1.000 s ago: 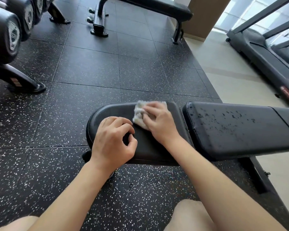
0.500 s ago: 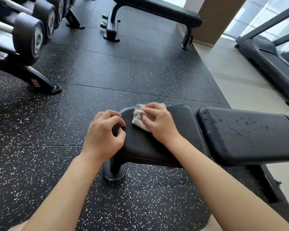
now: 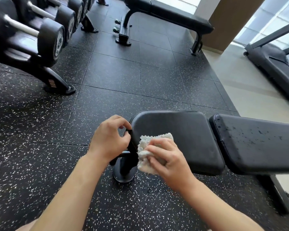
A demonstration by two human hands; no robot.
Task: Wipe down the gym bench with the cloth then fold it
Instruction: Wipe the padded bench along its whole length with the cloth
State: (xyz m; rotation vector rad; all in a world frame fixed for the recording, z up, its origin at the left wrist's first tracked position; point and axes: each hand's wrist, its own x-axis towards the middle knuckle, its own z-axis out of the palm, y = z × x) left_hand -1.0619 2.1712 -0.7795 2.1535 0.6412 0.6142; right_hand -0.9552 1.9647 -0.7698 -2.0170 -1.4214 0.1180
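Cloth (image 3: pixel 154 147) now at seat pad's (image 3: pixel 182 135) near-left corner, shifted from far edge; right hand (image 3: pixel 165 161) grip curled on it. Left hand (image 3: pixel 109 139) curled, at pad's end. Back pad (image 3: pixel 257 142) droplets remain: wiping unfinished.

The right hand (image 3: pixel 167 161) is pressing a crumpled white cloth (image 3: pixel 150 147) onto the near left corner of the black seat pad (image 3: pixel 182 135) of the table. The left hand (image 3: pixel 109 139) is curling its fingers at the pad's left end, just beside the cloth. Droplets are speckling the back pad (image 3: pixel 257 142) to the right. A dumbbell rack (image 3: pixel 40 39) is standing on the speckled floor (image 3: pixel 40 130), with a second bench (image 3: pixel 170 15) beyond.
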